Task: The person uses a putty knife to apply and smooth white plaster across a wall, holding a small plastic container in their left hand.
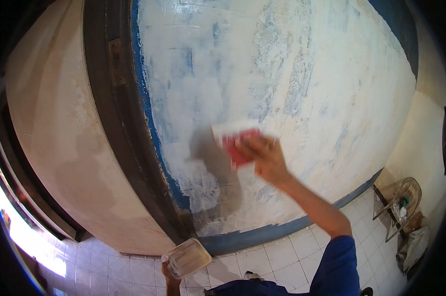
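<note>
Here, right hand (268, 159) pinching red tool (238, 155) before open wall (331, 84); left hand (171, 278) gripping tray (205, 250) by edge.

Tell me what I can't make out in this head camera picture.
All in the head view:
- Red-and-white tool in the right hand: edges smeared by motion blur.
- Left hand: some fingers hidden by the tray; forearm cut off by the lower edge.
- Green and white items by the chair: too small.
- Bright opening, left: washed out by glare.

Right hand (269, 157) and red scraper (238, 160) blurred
</note>
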`<act>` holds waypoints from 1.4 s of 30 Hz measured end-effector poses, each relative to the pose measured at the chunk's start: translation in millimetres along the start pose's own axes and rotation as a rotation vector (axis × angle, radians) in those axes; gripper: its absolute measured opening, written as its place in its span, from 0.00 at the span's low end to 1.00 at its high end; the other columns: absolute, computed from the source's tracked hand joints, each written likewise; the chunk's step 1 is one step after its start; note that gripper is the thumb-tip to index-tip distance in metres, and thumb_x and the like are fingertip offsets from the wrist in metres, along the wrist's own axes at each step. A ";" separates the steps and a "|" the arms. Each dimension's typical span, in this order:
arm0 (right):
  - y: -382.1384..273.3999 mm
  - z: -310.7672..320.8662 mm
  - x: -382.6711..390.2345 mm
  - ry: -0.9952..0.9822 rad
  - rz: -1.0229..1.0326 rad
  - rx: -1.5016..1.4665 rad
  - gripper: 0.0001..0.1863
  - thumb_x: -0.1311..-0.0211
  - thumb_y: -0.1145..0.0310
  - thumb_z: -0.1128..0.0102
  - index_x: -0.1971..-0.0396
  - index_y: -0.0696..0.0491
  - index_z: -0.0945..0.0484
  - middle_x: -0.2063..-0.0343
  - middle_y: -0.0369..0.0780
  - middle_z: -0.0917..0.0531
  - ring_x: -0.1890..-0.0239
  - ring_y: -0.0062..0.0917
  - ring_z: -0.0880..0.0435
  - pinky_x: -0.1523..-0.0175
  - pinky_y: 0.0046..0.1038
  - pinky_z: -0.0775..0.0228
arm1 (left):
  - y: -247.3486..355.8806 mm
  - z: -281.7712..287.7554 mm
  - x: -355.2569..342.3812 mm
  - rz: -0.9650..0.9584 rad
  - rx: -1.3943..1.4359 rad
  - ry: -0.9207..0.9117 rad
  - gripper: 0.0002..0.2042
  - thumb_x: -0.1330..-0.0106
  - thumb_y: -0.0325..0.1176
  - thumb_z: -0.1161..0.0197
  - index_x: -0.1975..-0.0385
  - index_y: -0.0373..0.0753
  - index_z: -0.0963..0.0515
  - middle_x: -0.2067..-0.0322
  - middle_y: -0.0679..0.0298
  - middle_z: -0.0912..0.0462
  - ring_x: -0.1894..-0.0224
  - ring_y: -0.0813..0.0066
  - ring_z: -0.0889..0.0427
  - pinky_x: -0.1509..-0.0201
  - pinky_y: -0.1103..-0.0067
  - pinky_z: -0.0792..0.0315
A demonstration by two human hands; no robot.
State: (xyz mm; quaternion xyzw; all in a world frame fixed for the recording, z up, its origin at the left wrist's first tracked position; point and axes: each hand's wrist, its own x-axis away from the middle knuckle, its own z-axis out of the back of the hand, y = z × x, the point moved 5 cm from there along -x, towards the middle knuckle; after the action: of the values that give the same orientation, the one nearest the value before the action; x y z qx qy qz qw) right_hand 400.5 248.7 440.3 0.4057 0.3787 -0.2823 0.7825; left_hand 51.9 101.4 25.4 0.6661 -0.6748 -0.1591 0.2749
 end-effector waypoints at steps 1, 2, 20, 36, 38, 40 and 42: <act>16.9 11.9 -39.8 0.067 -0.025 -0.030 0.30 0.53 0.78 0.44 0.45 0.45 0.25 0.50 0.38 0.26 0.52 0.37 0.27 0.54 0.38 0.33 | 2.1 6.8 -0.6 -0.022 -0.012 0.031 0.33 0.42 0.50 0.51 0.39 0.35 0.35 0.44 0.49 0.27 0.43 0.51 0.27 0.39 0.60 0.31; 32.6 20.3 -79.4 0.136 -0.049 -0.069 0.30 0.54 0.80 0.46 0.45 0.45 0.25 0.51 0.39 0.25 0.52 0.39 0.29 0.54 0.39 0.34 | 4.8 15.0 4.6 -0.048 -0.024 0.072 0.33 0.42 0.50 0.51 0.39 0.35 0.35 0.45 0.50 0.27 0.43 0.51 0.27 0.39 0.60 0.31; -72.7 -65.1 129.5 -0.140 -0.169 -0.202 0.34 0.57 0.81 0.42 0.42 0.48 0.27 0.49 0.37 0.28 0.50 0.33 0.29 0.48 0.38 0.36 | 12.8 41.1 23.2 -0.040 -0.015 0.136 0.32 0.43 0.49 0.52 0.42 0.32 0.32 0.47 0.51 0.25 0.46 0.54 0.24 0.41 0.64 0.30; -82.4 -68.1 119.3 0.248 -0.736 -0.192 0.31 0.54 0.85 0.50 0.43 0.55 0.26 0.55 0.45 0.28 0.53 0.39 0.32 0.48 0.35 0.38 | 7.9 45.1 3.2 -0.019 -0.059 0.054 0.35 0.44 0.51 0.49 0.38 0.35 0.36 0.43 0.49 0.29 0.42 0.50 0.28 0.39 0.59 0.32; -48.8 -41.8 115.7 0.365 -0.757 -0.194 0.21 0.42 0.77 0.51 0.47 0.57 0.23 0.59 0.47 0.27 0.56 0.39 0.29 0.52 0.35 0.35 | 7.4 37.0 6.7 0.034 -0.005 0.018 0.36 0.44 0.51 0.49 0.37 0.35 0.37 0.42 0.49 0.29 0.41 0.50 0.29 0.39 0.58 0.32; -3.3 -11.2 79.5 0.449 -0.627 -0.092 0.19 0.39 0.73 0.50 0.48 0.57 0.23 0.60 0.49 0.27 0.58 0.39 0.28 0.54 0.34 0.34 | 13.4 23.7 12.2 0.020 -0.020 0.028 0.35 0.44 0.50 0.49 0.37 0.35 0.37 0.43 0.49 0.29 0.41 0.49 0.29 0.39 0.58 0.32; 33.4 5.6 35.9 0.403 -0.544 -0.055 0.22 0.45 0.81 0.47 0.49 0.55 0.22 0.57 0.46 0.25 0.56 0.39 0.28 0.53 0.35 0.33 | 14.5 27.3 14.5 0.005 -0.035 0.046 0.35 0.44 0.50 0.49 0.37 0.35 0.37 0.43 0.49 0.29 0.42 0.49 0.29 0.39 0.58 0.32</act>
State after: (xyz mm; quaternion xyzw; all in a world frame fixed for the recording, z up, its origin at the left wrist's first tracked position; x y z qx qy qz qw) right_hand 447.5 256.2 427.0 0.3163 0.6275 -0.3845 0.5986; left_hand 24.8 83.8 14.3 0.6629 -0.6671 -0.1548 0.3025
